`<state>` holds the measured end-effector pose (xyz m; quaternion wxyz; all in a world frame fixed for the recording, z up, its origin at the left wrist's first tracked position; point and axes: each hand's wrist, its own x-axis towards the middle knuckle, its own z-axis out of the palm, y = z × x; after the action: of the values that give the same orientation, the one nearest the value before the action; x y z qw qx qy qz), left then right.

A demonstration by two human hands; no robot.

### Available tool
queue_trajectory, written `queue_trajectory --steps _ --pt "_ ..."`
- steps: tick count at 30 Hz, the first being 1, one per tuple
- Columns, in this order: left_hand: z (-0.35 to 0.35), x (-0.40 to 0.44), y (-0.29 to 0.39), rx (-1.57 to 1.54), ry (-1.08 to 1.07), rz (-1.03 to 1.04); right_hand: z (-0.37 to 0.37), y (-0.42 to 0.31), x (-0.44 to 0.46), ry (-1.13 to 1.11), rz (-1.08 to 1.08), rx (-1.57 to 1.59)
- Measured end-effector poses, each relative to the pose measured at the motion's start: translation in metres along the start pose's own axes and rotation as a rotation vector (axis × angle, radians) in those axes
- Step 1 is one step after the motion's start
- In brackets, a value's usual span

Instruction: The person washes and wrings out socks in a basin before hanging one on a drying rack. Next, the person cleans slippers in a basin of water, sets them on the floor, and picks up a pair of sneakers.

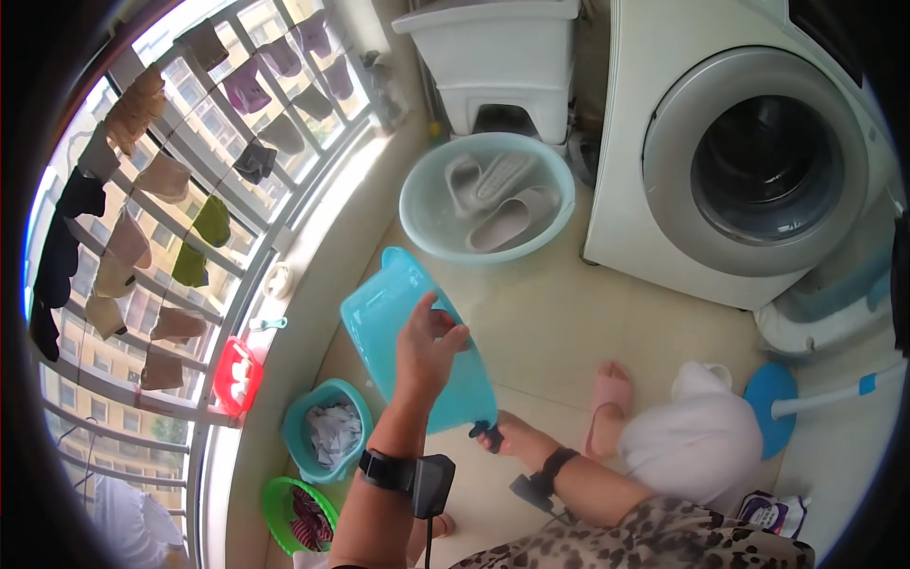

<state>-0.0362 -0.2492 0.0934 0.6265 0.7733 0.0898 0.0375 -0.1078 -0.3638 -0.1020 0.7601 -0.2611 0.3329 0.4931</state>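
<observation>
A translucent blue plastic tub (379,318) is held tilted in front of me, over the tiled floor. My left hand (428,349) is over its near side, thumb and fingers curled with the fingertips partly apart; whether it presses on the tub is unclear. My right hand (505,432) closes on the tub's lower right corner, beside a small dark piece. Beyond the tub stands a pale blue basin (417,223) with a pair of grey slippers (512,218) in it.
A washing machine (626,190) stands at the right, a white plastic washtub (493,52) at the back. Left are a teal basin (297,417) of cloth, a green basket (278,507), a red basket (227,379) on the ledge and hanging socks. A covered stool-like white bundle (692,441) sits right.
</observation>
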Motion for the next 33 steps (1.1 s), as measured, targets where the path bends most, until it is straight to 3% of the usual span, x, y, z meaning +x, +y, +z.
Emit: queue_trajectory --steps 2,6,8,10,14,19,20,22,23,26,28,29,31,33 --pt "0.006 -0.009 0.013 0.072 -0.063 0.043 0.010 0.004 -0.009 -0.013 0.000 -0.035" --pt "-0.010 -0.037 0.026 -0.150 -0.042 0.026 -0.001 -0.005 0.007 0.022 -0.100 -0.113" --pt "-0.024 -0.053 0.035 -0.192 0.124 -0.040 -0.009 -0.012 0.003 -0.031 -0.262 -0.173" --pt "-0.043 -0.068 0.025 -0.238 0.294 -0.095 0.001 -0.021 -0.022 0.196 -0.458 -0.245" --pt "-0.082 -0.100 -0.032 -0.289 0.374 -0.255 -0.004 -0.044 -0.024 0.411 -0.851 -0.479" --pt "-0.094 -0.155 -0.152 -0.548 0.410 -0.755 -0.014 -0.067 -0.013 0.594 -1.316 -0.991" --pt "-0.093 -0.162 -0.171 -0.609 0.459 -0.884 -0.010 -0.066 -0.022 0.598 -1.230 -1.079" --pt "-0.088 -0.167 -0.176 -0.609 0.537 -0.898 0.004 -0.062 -0.047 0.612 -1.054 -1.242" --pt "-0.092 -0.168 -0.189 -0.620 0.540 -0.901 -0.005 -0.064 -0.036 0.731 -1.205 -1.301" --pt "-0.107 -0.160 -0.191 -0.602 0.493 -0.851 0.024 -0.092 -0.068 0.536 -0.854 -0.600" --pt "-0.119 -0.148 -0.185 -0.603 0.414 -0.740 0.050 -0.127 -0.077 0.459 -0.948 -0.548" --pt "-0.122 -0.140 -0.185 -0.584 0.387 -0.681 0.067 -0.147 -0.084 0.304 -0.933 -0.473" --pt "-0.123 -0.127 -0.179 -0.531 0.387 -0.647 0.103 -0.186 -0.097 0.103 -0.790 -0.456" --pt "-0.130 -0.117 -0.190 -0.500 0.371 -0.615 0.152 -0.212 -0.122 0.074 -0.743 -0.487"
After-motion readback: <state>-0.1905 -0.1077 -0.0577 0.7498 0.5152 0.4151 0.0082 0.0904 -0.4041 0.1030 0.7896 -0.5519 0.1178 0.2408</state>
